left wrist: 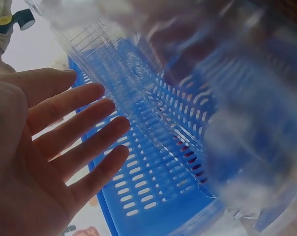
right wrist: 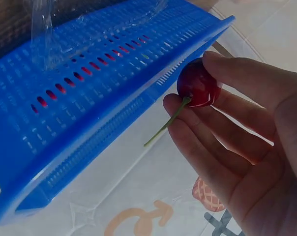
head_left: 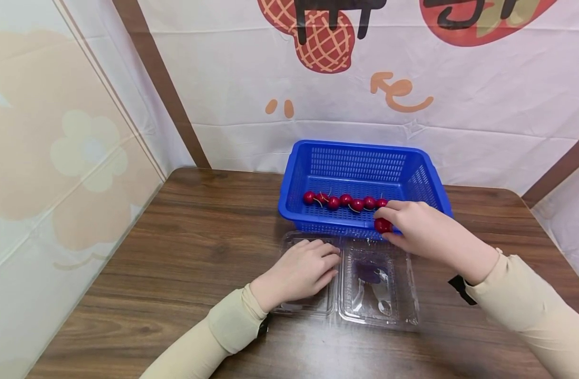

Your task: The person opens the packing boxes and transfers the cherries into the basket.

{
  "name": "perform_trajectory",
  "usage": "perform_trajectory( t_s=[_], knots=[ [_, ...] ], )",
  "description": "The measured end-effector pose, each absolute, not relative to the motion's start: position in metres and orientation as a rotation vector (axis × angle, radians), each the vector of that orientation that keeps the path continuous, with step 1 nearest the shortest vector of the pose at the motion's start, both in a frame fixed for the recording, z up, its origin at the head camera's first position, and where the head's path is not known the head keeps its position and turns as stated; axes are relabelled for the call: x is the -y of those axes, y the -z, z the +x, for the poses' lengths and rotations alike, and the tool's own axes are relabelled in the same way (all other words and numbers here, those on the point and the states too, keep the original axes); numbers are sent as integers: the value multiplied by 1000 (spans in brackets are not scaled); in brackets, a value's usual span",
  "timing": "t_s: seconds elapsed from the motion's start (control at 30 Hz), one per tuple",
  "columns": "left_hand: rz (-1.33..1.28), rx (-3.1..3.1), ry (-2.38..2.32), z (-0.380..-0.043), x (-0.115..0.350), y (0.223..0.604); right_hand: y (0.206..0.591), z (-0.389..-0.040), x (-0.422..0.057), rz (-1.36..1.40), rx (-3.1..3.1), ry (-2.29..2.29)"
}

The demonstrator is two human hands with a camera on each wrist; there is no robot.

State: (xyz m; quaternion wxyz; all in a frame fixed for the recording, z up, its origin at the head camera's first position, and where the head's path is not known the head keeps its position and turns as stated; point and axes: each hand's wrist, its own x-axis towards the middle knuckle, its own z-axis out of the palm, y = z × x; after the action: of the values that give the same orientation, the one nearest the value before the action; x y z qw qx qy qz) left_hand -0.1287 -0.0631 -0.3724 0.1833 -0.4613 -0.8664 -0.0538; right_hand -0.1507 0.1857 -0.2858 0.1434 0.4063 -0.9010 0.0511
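Observation:
My right hand (head_left: 419,231) pinches a dark red cherry (right wrist: 199,83) between thumb and fingers, at the near rim of the blue basket (head_left: 284,202). A green stem hangs from this cherry in the right wrist view. Inside the basket lies a row of several cherries (head_left: 333,202) with thin stems. My left hand (head_left: 303,271), fingers spread and lightly bent, is over the left half of a clear plastic clamshell box (head_left: 405,295), which lies unfolded in front of the basket. In the left wrist view the left hand (left wrist: 55,142) grips nothing; whether it touches the plastic is unclear.
The basket and box stand on a dark wood-grain table (head_left: 175,252). Behind the basket hangs a printed white cloth (head_left: 232,79), with another cloth panel (head_left: 57,158) at the left side. The basket's near wall rises directly behind the box.

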Motion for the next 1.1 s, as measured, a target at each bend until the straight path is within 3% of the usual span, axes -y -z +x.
perform_trajectory(
  t_s=[1.1],
  knots=[
    [-1295, 2462, 156, -132, 64, 374, 277, -198, -178, 1164, 2676, -134]
  ],
)
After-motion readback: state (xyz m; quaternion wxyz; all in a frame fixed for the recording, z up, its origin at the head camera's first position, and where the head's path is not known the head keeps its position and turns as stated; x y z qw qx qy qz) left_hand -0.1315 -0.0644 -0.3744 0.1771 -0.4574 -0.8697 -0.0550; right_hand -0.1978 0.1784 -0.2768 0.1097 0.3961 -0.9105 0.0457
